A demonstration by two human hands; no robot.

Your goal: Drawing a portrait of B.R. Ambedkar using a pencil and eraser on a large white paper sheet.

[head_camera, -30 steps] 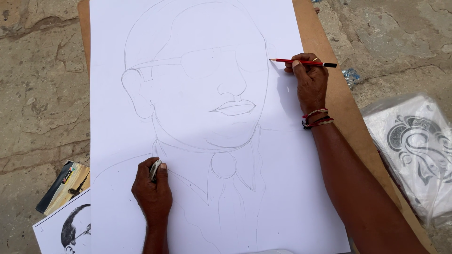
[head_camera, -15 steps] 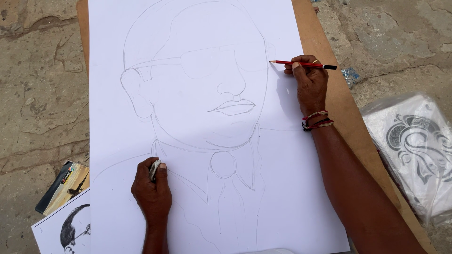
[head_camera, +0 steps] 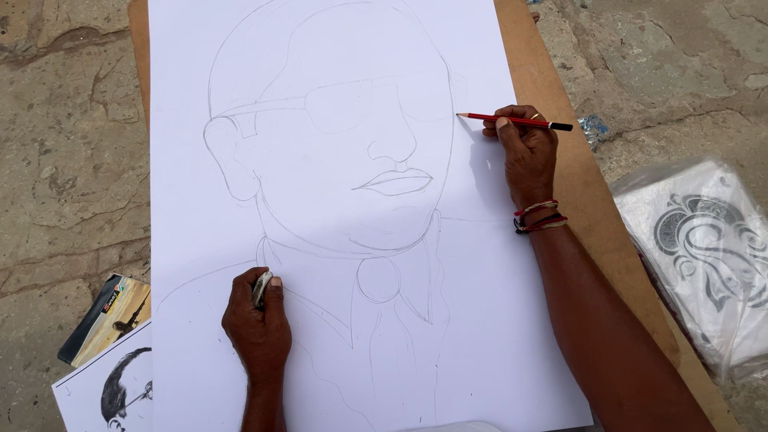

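Two hands: both mine, resting on the paper (head_camera: 496, 336).
Right hand (head_camera: 524, 156): fingers closed around a red pencil (head_camera: 512, 121), tip at the sketch's right edge.
Left hand (head_camera: 258, 324): fist gripping an eraser (head_camera: 261, 288), on the drawn collar.
Board (head_camera: 584, 200): under the paper.

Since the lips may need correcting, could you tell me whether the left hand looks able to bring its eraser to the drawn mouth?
Probably yes: the left hand with its eraser rests on the paper below the drawn mouth, with only bare sheet between them.

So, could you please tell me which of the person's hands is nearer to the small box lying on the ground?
Left. The left hand rests on the paper just right of the box; the right hand is far across the sheet.
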